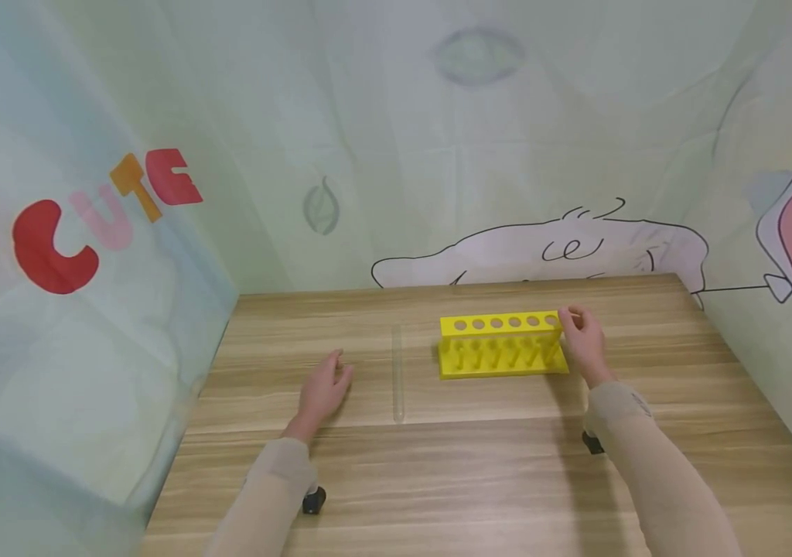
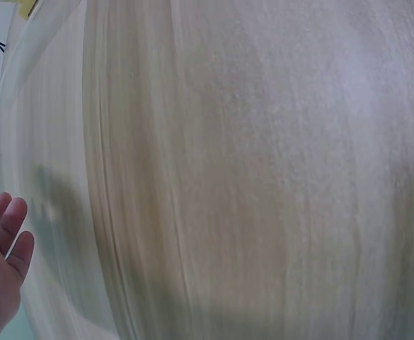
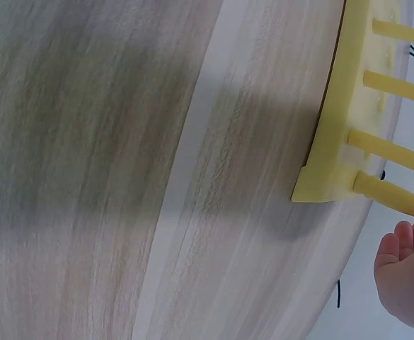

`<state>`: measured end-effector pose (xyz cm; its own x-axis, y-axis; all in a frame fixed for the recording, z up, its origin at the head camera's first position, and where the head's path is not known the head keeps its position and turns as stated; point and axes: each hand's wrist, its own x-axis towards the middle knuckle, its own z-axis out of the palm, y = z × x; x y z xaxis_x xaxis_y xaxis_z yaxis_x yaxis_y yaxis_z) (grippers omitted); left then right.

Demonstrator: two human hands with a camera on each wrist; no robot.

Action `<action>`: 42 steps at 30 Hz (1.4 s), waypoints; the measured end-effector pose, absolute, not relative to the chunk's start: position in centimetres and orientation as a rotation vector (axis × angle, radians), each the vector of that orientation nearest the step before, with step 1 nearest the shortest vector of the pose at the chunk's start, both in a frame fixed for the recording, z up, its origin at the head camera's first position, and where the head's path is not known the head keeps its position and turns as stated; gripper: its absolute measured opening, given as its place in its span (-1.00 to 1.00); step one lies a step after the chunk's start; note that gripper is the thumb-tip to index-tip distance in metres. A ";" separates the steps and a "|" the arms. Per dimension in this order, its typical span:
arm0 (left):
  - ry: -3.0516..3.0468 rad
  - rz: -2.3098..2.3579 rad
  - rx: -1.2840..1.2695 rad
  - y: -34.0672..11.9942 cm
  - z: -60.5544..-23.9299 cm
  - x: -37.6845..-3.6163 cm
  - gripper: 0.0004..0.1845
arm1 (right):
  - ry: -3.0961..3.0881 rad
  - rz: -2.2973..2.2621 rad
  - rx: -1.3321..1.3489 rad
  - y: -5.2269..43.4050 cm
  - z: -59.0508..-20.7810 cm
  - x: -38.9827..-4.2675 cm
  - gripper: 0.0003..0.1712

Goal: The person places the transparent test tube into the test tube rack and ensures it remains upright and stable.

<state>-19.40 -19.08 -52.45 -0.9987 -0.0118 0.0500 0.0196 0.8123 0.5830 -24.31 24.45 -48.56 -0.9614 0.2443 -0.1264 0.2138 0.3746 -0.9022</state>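
A yellow test tube rack (image 1: 503, 371) stands upright, its top plate lined with a row of holes and its base with a row of pegs. My right hand (image 1: 585, 344) is at the rack's right end and grips the end of the top plate. In the right wrist view, fingers (image 3: 403, 241) of that hand appear beside the rack's end post (image 3: 391, 195); their tips are partly out of frame. Left of the rack lies a clear glass test tube (image 1: 398, 379), lengthwise. My left hand (image 1: 323, 391) hovers left of the tube, holding nothing, its fingers relaxed and apart.
Everything is on a wood-grain table (image 1: 438, 480). Printed cloth walls (image 1: 285, 116) enclose it at the back and both sides, with colourful letters on the left one. A dark wrist camera (image 1: 313, 500) sits under the left sleeve.
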 end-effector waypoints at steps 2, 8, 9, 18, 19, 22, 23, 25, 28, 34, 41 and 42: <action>-2.941 -0.952 -0.004 -19.0 -52.5 -19.4 -0.48 | -2.575 1.690 -0.438 24.3 -48.5 -24.3 -0.15; -2.942 -0.960 -0.010 -18.8 -52.6 -19.5 -0.49 | -2.546 1.682 -0.455 24.1 -48.5 -24.5 -0.22; -2.942 -0.963 -0.014 -18.7 -52.7 -19.5 -0.49 | -2.540 1.681 -0.459 24.1 -48.5 -24.5 -0.23; -2.942 -0.987 0.004 -18.5 -52.6 -19.3 -0.50 | -2.533 1.701 -0.515 24.0 -48.9 -25.0 -0.23; -2.941 -0.991 0.008 -18.4 -52.6 -19.3 -0.50 | -2.533 1.702 -0.519 23.9 -48.9 -25.1 -0.24; -2.938 -0.999 0.012 -18.4 -52.6 -19.3 -0.50 | -2.527 1.700 -0.521 23.8 -48.9 -25.2 -0.28; -2.936 -1.000 0.012 -18.4 -52.6 -19.3 -0.50 | -2.529 1.699 -0.521 23.8 -48.9 -25.2 -0.28; -2.932 -1.004 0.009 -18.3 -52.7 -19.3 -0.50 | -2.529 1.702 -0.520 23.8 -48.8 -25.3 -0.28; -2.925 -1.007 0.001 -18.2 -52.8 -19.4 -0.50 | -2.539 1.714 -0.520 23.8 -48.8 -25.4 -0.25; -2.928 -1.024 0.003 -18.2 -52.9 -19.4 -0.50 | -2.545 1.741 -0.520 23.8 -49.1 -25.6 -0.20; -2.930 -1.056 0.024 -17.9 -52.6 -19.4 -0.50 | -2.527 1.824 -0.554 23.5 -48.8 -25.5 -0.23; -2.928 -1.063 0.024 -17.8 -52.6 -19.4 -0.50 | -2.522 1.835 -0.556 23.5 -48.8 -25.5 -0.24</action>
